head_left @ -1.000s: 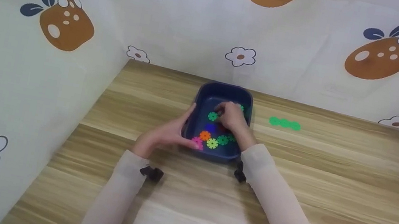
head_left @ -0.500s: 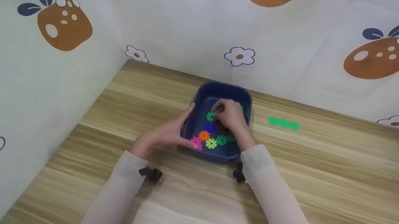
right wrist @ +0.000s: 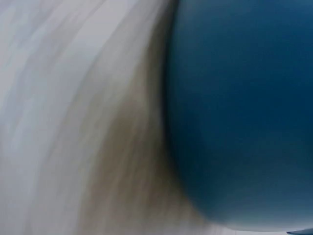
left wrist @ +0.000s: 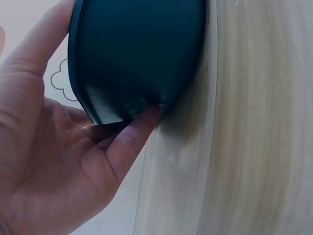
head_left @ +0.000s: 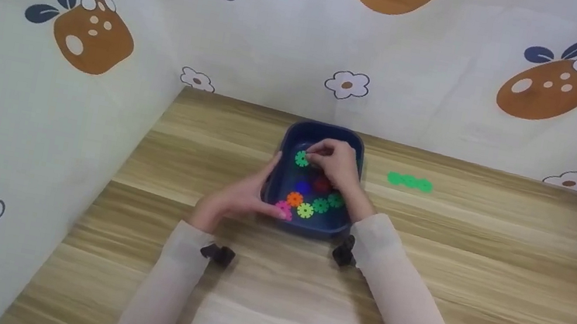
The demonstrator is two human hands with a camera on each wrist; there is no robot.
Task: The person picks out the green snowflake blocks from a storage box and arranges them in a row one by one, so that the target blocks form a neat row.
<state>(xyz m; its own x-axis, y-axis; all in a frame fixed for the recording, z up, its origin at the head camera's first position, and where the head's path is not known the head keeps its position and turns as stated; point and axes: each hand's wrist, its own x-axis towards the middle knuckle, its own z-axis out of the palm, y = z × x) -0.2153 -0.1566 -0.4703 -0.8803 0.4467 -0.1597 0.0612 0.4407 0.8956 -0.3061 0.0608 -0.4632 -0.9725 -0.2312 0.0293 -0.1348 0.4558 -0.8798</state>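
Observation:
A dark blue rectangular box point(head_left: 309, 231) stands on the wooden table, its outer wall point(right wrist: 244, 112) filling much of the right wrist view. My left hand point(head_left: 241, 194) grips its near left corner, thumb over the near rim and fingers along the left side. In the left wrist view, the left hand point(left wrist: 58, 161) holds the box's wall point(left wrist: 137, 54). Over the box, my right hand point(head_left: 338, 164) pinches a green notched snowflake disc point(head_left: 301, 158) by its edge. Inside lie orange point(head_left: 295, 199), yellow-green point(head_left: 305, 210), green point(head_left: 321, 206), pink, blue and red discs. The right hand is out of its wrist view.
A row of joined green snowflake discs point(head_left: 409, 181) lies flat on the table point(head_left: 483, 268), right of the box. Printed fabric walls point(head_left: 287, 37) close off the back and sides. Dark wrist cameras point(head_left: 217, 254) hang below both sleeves.
My right hand has risen slightly with the green disc, moving it away from me and a little left. More of the red disc shows beneath. The left hand keeps its hold on the box.

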